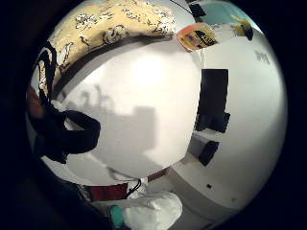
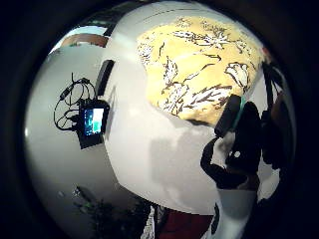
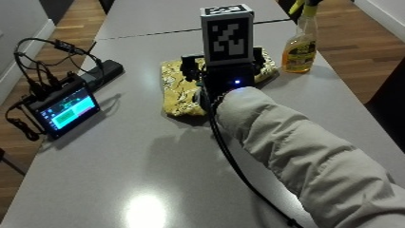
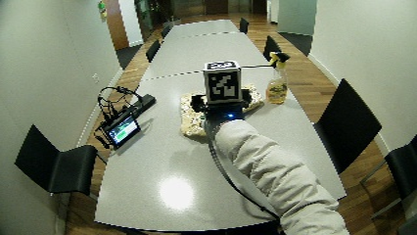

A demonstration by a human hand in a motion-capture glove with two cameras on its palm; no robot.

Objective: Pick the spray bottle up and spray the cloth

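A yellow floral cloth (image 3: pixel 179 90) lies crumpled on the grey table (image 3: pixel 126 161). To its right, near the table's right edge, a spray bottle (image 3: pixel 299 45) with amber liquid and a yellow-black trigger head stands upright. My gloved right hand (image 3: pixel 221 78) hovers over the near side of the cloth, palm down, left of the bottle and apart from it. In the palm views its black fingers (image 2: pixel 239 144) hang loosely curled above bare table beside the cloth (image 2: pixel 199 64), with nothing in them. The bottle (image 1: pixel 196 37) shows beyond the cloth (image 1: pixel 110 24).
A small monitor (image 3: pixel 63 107) with tangled cables sits at the table's left edge, a black power strip (image 3: pixel 104 71) behind it. Black chairs (image 4: pixel 348 122) stand along both sides. A second table (image 4: pixel 202 44) adjoins at the far end.
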